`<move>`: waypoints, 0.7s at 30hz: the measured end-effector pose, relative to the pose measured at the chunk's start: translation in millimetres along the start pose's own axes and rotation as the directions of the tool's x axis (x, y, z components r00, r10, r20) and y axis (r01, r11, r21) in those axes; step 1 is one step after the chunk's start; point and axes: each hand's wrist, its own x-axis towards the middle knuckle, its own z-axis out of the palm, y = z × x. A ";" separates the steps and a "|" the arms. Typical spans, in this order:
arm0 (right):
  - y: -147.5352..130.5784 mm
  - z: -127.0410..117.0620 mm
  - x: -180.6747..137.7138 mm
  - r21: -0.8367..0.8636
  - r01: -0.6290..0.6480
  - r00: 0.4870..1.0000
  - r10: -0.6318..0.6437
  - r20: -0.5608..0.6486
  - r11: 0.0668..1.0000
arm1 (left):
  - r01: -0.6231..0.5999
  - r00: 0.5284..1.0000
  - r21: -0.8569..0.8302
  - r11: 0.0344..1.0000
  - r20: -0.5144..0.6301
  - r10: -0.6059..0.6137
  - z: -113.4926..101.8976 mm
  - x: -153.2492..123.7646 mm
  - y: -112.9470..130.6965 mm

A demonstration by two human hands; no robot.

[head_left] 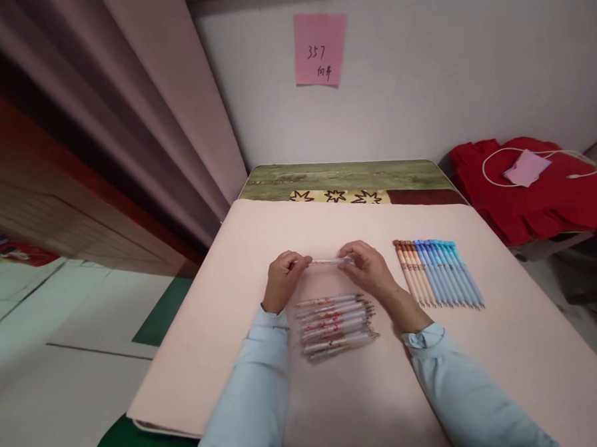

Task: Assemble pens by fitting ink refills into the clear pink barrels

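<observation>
My left hand [284, 277] and my right hand [368, 268] each pinch one end of a pale translucent pen [326, 261], held level just above the pink table cover [224, 334]. Both hands are closed on it. Just in front of my wrists lies a loose row of several similar pale pens with red print [334, 325]. To the right of my right hand, several pens lie side by side in a neat row [437, 273], orange ones on the left and blue ones on the right.
A pink sticky note [320, 49] with writing hangs on the wall ahead. A red cloth [537, 191] with a white cable and a pink paper sits at the right. Pink curtains [173, 123] hang at the left. A patterned surface [346, 181] shows beyond the cover.
</observation>
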 end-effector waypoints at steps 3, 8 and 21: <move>-2.9 -2.1 0.0 -0.174 0.033 0.998 -0.023 0.060 0.984 | -0.022 1.000 0.036 0.999 0.005 0.022 0.3 0.2 -1.9; -4.4 -3.0 0.7 -0.267 0.055 0.994 -0.027 0.110 0.962 | -0.038 0.999 0.046 0.998 -0.005 0.038 2.5 -0.2 -4.5; -5.1 -1.2 0.3 -0.221 0.042 0.995 -0.060 -0.074 0.974 | -0.229 0.973 0.317 0.920 0.075 0.217 3.9 0.1 -3.5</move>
